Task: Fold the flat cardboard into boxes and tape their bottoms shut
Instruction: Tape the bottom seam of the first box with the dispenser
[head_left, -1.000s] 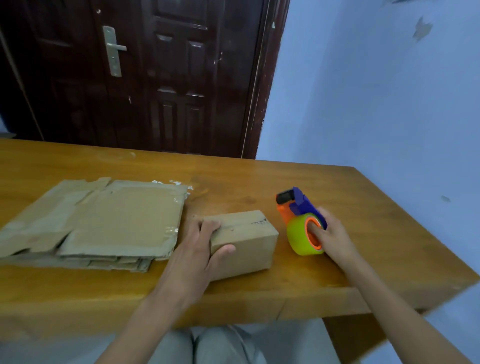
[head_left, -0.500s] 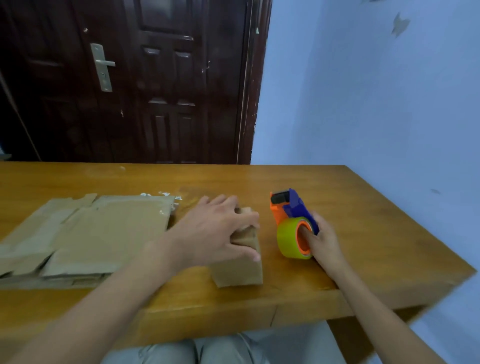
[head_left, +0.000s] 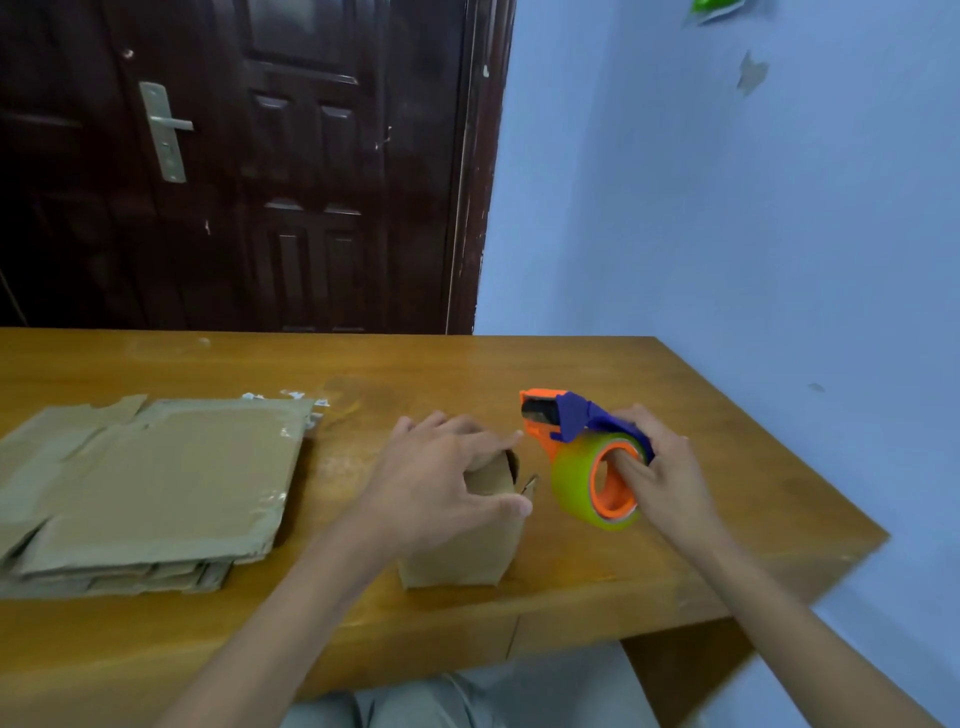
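I count one folded box at six o'clock and one tape dispenser at four. One stack of flat cardboard lies at nine; its sheets I can't count.

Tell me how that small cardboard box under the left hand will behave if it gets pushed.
The box looks thin-walled and empty, so probably light and apt to slide on the smooth table. It stands tall on a narrow base, so it may tip. Its loose top flaps likely flex under the left hand.
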